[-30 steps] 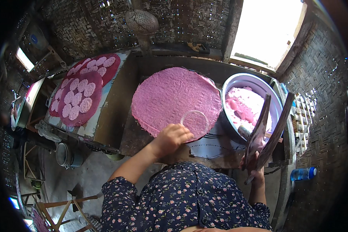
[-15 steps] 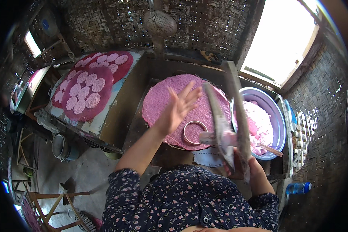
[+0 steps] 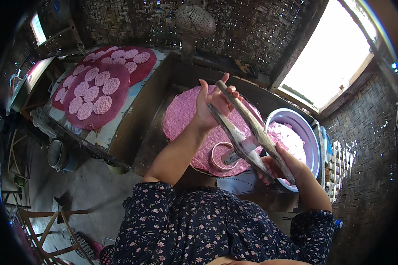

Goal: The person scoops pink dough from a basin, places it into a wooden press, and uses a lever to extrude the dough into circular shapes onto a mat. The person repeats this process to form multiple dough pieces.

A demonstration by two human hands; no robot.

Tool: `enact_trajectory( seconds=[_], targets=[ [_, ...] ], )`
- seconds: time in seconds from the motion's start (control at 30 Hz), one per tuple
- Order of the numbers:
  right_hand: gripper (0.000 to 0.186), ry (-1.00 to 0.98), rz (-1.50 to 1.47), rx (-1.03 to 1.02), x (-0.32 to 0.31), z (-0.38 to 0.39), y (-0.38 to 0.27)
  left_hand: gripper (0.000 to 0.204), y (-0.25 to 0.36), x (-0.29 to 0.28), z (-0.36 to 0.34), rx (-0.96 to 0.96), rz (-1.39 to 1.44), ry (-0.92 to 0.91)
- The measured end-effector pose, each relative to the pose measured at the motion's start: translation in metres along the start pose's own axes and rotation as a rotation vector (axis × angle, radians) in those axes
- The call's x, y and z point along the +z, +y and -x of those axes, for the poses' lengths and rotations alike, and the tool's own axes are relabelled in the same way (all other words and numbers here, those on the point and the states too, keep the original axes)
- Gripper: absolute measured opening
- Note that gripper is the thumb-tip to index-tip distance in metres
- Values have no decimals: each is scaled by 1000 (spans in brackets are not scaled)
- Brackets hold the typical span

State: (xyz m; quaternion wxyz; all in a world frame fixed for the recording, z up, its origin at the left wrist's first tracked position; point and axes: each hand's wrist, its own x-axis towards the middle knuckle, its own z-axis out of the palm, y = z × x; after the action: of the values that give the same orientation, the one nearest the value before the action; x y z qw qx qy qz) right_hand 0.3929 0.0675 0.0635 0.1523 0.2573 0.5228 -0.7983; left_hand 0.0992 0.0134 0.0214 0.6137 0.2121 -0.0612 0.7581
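A wooden press (image 3: 256, 128), made from two long bars with a tube (image 3: 229, 157) across them, is held above the near right part of a round pink mat (image 3: 181, 115). The right hand (image 3: 291, 161) is closed around the near ends; the left hand (image 3: 208, 107) is at the far ends, thumb and fingers wide apart, and I cannot tell whether it bears weight. The step in hand seems to be placing both hands on the press; the next move probably calls for a firm left grip and a steady tube over the pale ring (image 3: 212, 155) on the mat. Just right, the rim of the basin (image 3: 309, 137) limits sideways motion; more room is left, toward the trough wall (image 3: 148, 106).
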Motion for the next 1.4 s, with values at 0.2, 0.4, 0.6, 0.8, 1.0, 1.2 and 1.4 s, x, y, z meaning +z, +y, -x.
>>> enact_trajectory(
  seconds=[0.2, 0.4, 0.6, 0.8, 1.0, 1.2, 1.4],
  targets=[
    [86, 146, 46, 121, -8, 1, -6, 69, -10, -31, 11, 59, 89, 39],
    [74, 247, 67, 170, 11, -4, -10, 63, -2, -34, 24, 98, 36, 87],
    [66, 275, 154, 76, 22, -30, -16, 65, 26, -31, 19, 144, -94, 120],
    [60, 402, 379, 66, 16, -39, -27, 70, 32, -39, 1, 138, -79, 172],
    [63, 463, 418, 43, 27, -13, -39, 61, 6, -45, -7, 122, -31, 190],
    [60, 482, 402, 134, 41, 2, -33, 55, -12, -37, 10, 109, -5, 346],
    [56, 468, 417, 98, 59, -12, -21, 61, 6, -27, 27, 108, 16, 445]
  ],
)
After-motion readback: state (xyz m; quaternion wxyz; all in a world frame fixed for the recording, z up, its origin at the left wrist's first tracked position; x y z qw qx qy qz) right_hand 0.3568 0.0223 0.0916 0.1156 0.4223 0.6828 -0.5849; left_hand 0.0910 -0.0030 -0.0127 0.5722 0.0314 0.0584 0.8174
